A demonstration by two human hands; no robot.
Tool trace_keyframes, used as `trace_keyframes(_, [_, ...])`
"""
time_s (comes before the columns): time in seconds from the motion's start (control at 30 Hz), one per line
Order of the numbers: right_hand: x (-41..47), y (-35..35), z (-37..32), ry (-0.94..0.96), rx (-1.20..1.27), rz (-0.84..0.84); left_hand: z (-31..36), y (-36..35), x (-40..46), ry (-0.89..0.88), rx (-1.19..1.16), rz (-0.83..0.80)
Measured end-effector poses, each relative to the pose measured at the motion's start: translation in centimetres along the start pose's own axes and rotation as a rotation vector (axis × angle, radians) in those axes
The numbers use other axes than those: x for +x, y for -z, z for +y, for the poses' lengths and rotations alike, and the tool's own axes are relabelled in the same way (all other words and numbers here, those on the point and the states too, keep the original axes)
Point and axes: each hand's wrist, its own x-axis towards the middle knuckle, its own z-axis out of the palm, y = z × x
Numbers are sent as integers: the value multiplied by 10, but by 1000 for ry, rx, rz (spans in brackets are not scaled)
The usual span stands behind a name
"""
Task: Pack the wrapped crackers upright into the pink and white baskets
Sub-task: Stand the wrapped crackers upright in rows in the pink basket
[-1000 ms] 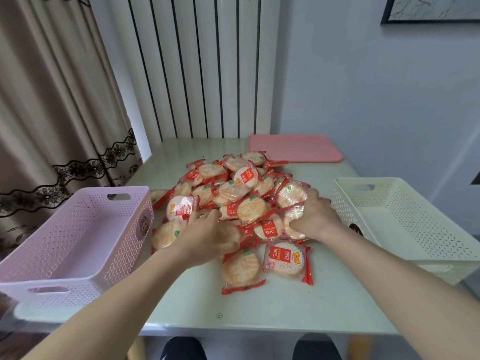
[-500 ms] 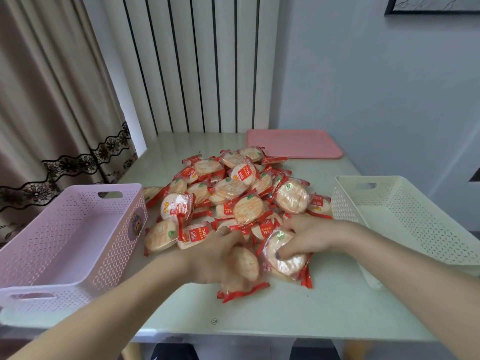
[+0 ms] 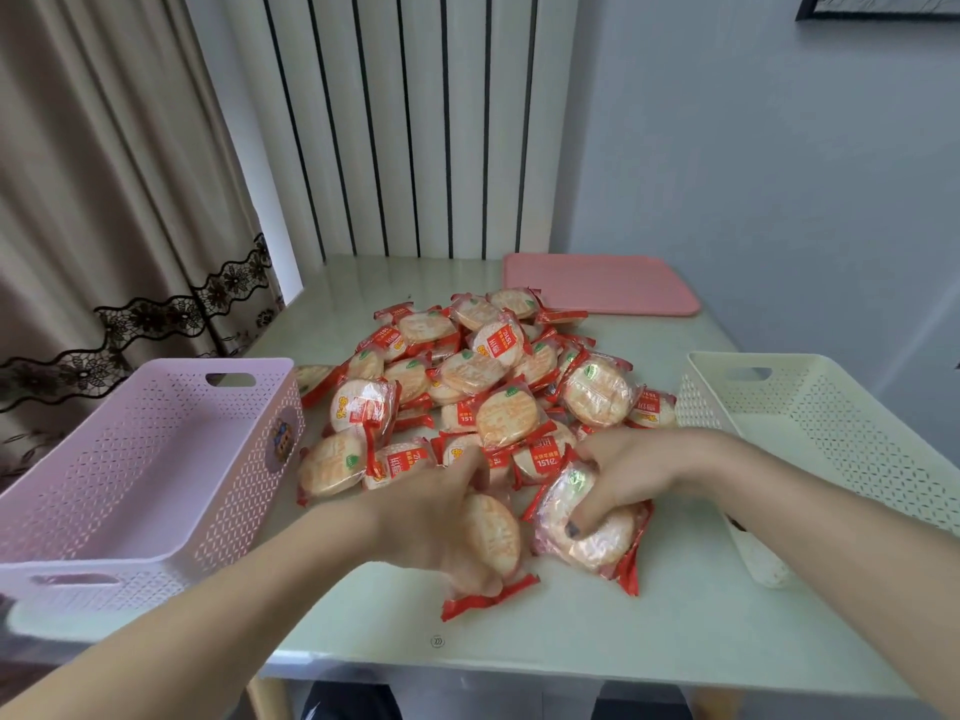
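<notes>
Left hand (image 3: 436, 522) curled gripping a wrapped cracker (image 3: 491, 532), right hand (image 3: 639, 470) pinching another (image 3: 587, 522)

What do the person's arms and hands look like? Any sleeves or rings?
Both forearms are bare, with no sleeves in view. The right hand has dark polish on a fingernail. The left hand is blurred, so a ring cannot be told. No watch or bracelet shows.
</notes>
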Motion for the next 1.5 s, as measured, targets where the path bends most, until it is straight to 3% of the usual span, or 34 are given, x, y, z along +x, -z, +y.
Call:
trace_keyframes(0.1, [0, 19, -1, 49, 141, 88, -17, 18, 0, 36, -183, 169])
trace_keyframes(0.2, [9, 35, -5, 102, 511, 247, -41, 43, 4, 90, -379, 325])
trace_keyframes(0.3, [28, 26, -20, 102, 827, 374, -61, 56, 14, 229, -313, 235])
trace_keyframes(0.4, [46, 7, -34, 3, 775, 469, -67, 54, 24, 316, -169, 164])
trace_keyframes(0.63, [58, 2, -40, 3, 663, 359, -55, 56, 25, 291, 12, -25])
trace_keyframes(0.8, [59, 8, -36, 53, 724, 432, -55, 56, 28, 222, 26, 59])
trace_keyframes(1.07, [44, 17, 2, -33, 776, 330, -41, 68, 17, 83, -83, 258])
trace_keyframes(1.13, [51, 8, 14, -49, 753, 352, -33, 73, 15, 11, -277, 300])
trace_keyframes(1.23, [45, 3, 11, -70, 716, 318, -28, 64, 22, -40, -699, 211])
trace_keyframes(1.4, [41, 2, 7, -111, 725, 249, -27, 28, 46, 35, -511, 128])
trace_keyframes(1.5, [38, 1, 7, -79, 759, 276, -28, 26, 46, 79, -523, 46])
